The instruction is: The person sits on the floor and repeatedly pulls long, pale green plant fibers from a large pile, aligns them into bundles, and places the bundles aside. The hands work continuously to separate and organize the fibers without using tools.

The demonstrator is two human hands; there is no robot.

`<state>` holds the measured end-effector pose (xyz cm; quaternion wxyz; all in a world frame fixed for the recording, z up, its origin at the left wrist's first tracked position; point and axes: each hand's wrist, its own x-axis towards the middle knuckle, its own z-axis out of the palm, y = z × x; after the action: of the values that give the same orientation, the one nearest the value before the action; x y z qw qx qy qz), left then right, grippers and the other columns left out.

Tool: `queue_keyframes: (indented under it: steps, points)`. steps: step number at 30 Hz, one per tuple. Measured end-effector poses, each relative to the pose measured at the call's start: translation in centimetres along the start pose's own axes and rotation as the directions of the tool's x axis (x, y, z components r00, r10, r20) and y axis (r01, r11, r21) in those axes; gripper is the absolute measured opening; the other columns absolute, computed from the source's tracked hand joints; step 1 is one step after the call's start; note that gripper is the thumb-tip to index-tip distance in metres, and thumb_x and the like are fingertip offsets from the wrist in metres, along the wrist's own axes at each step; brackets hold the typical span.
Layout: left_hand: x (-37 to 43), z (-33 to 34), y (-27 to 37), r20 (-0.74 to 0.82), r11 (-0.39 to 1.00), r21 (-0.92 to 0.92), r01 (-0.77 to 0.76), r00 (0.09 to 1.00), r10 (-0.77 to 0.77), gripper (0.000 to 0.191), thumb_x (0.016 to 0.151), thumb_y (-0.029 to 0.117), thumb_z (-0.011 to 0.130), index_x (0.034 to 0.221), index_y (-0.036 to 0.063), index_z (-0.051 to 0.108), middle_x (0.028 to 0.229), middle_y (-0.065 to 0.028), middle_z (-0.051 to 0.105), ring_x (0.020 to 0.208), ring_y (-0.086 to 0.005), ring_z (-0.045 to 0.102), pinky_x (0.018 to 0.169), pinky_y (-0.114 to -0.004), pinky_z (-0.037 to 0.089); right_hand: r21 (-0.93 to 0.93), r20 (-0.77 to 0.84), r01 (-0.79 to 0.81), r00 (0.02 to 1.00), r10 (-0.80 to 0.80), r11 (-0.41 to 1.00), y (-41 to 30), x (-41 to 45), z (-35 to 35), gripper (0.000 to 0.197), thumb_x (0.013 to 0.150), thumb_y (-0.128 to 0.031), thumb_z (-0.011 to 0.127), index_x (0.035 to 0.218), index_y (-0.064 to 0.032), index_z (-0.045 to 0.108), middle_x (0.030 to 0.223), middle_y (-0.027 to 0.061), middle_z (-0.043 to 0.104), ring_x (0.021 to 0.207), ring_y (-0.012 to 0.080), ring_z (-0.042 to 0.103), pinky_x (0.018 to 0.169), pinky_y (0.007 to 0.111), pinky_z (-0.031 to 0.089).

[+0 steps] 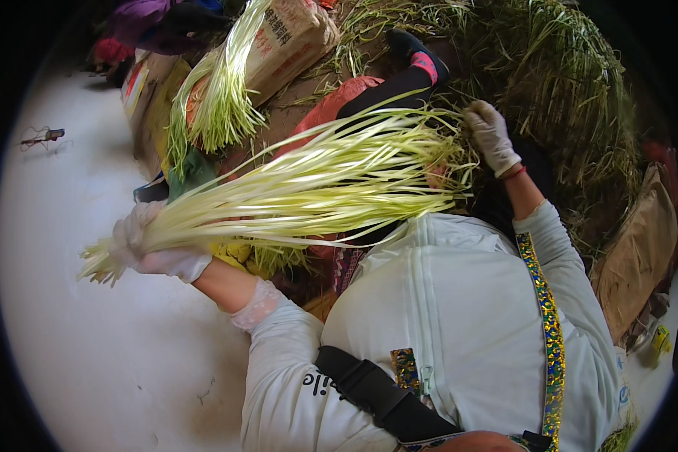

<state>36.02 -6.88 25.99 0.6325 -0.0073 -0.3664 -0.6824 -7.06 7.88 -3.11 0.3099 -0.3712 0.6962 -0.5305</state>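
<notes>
A long bundle of pale yellow-green stalks (294,186), which look like blanched chives, spans the view in front of my body. My left hand (152,243), in a thin whitish glove, is closed around the bundle near its pale cut end. The loose leaf tips fan out to the right, some of them dry and brownish. Beside these tips is my right hand (490,135), also gloved, with its fingers curled. Whether it pinches any leaf is hidden.
Another bundle of stalks (226,96) lies over a printed sack (285,48) at the upper left. A large heap of grassy leaves (565,96) fills the upper right. A brown sack (635,254) stands at the right. White floor (90,339) stretches along the left.
</notes>
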Motion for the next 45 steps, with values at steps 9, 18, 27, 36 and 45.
queue_keyframes:
  steps: [9,18,27,36,45]
  points:
    - [0.6,-0.8,1.8,-0.010,0.976,0.157,-0.152,0.988,0.155,0.028,0.093,0.026,0.043,0.069,0.0198,0.031,0.066,0.0079,0.028,0.060,-0.0095,0.029,0.053,-0.026,0.023,-0.521,0.131,0.192,0.981,-0.144,0.832,-2.4,2.9,-6.1,0.025,0.084,-0.022,0.064,0.107,-0.0133,0.067,0.095,0.0096,0.068,0.089,0.0279,0.065,0.078,0.037,0.051]
    - [0.1,1.2,0.7,-0.010,0.788,0.520,-0.330,0.920,0.393,0.030,0.091,0.021,0.050,0.070,0.0207,0.027,0.068,0.0090,0.030,0.061,-0.0081,0.033,0.056,-0.022,0.028,-0.372,0.423,0.634,0.766,-0.485,0.677,-7.2,1.7,4.2,0.020,0.084,-0.017,0.063,0.104,-0.0158,0.068,0.092,0.0084,0.059,0.077,0.0301,0.063,0.066,0.039,0.051]
    - [0.1,0.0,2.0,-0.026,0.964,0.162,-0.211,0.976,0.218,0.030,0.086,0.014,0.048,0.067,0.0223,0.027,0.066,0.0113,0.031,0.062,-0.0063,0.034,0.059,-0.022,0.029,0.437,0.276,-0.240,0.953,0.124,0.867,-0.9,1.6,5.4,0.015,0.094,-0.015,0.058,0.101,-0.0019,0.060,0.077,0.0007,0.058,0.065,0.0061,0.054,0.059,0.024,0.047]
    - [0.3,-0.2,2.2,-0.008,0.949,0.228,-0.217,0.974,0.225,0.032,0.090,0.017,0.047,0.066,0.0222,0.027,0.066,0.0107,0.031,0.061,-0.0057,0.033,0.059,-0.022,0.029,-0.388,0.299,0.507,0.859,-0.415,0.770,-4.4,3.3,1.8,0.030,0.087,-0.018,0.061,0.116,-0.0144,0.064,0.095,0.0114,0.062,0.081,0.0301,0.064,0.073,0.037,0.052]
    - [0.0,-0.1,2.2,0.052,0.956,0.222,-0.190,0.982,0.183,0.034,0.095,0.030,0.054,0.072,0.0180,0.032,0.066,0.0072,0.032,0.065,-0.0064,0.036,0.064,-0.023,0.030,-0.342,0.332,0.408,0.895,-0.298,0.846,-6.0,1.9,5.9,0.013,0.085,-0.015,0.061,0.094,-0.0069,0.067,0.079,0.0141,0.067,0.073,0.0310,0.066,0.066,0.037,0.053]
